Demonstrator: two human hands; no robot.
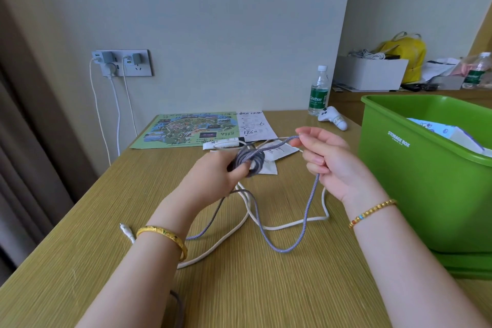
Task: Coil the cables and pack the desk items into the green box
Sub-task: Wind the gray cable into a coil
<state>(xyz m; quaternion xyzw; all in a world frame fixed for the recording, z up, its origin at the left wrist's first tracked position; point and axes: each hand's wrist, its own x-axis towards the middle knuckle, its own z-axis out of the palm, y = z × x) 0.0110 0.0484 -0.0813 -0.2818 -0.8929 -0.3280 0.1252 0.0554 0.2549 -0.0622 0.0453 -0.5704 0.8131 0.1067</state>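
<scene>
Nearest the viewer, slack purple cable (pixel 306 218) sags onto the desk (pixel 80 247) in a low loop between the two forearms, crossing over a white cable (pixel 287 225) that lies loose on the wood with one plug end by the left wrist. From that low point the purple cable climbs to the right hand (pixel 330 162), which pinches it between thumb and forefinger, the other fingers loosely curled. Past the pinch the cable runs leftward and slightly down — its long axis nearly level across the gap — to the left hand (pixel 213 176), whose curled fingers grip a bundle of purple turns (pixel 247 161) already wound.

So the feeding stretch lies to the right of the coil, and the right hand is the one placed to carry the next turn over; the left looks set to act only as the holder. Both hands hover above the desk, wrists raised. The slack crossing the white cable may drag it along.

Just right of the right hand stands the green box (pixel 415 178), already holding some packets. Farther back lie a map (pixel 186 128), papers, a white controller (pixel 332 117) and a water bottle (pixel 318 93).
</scene>
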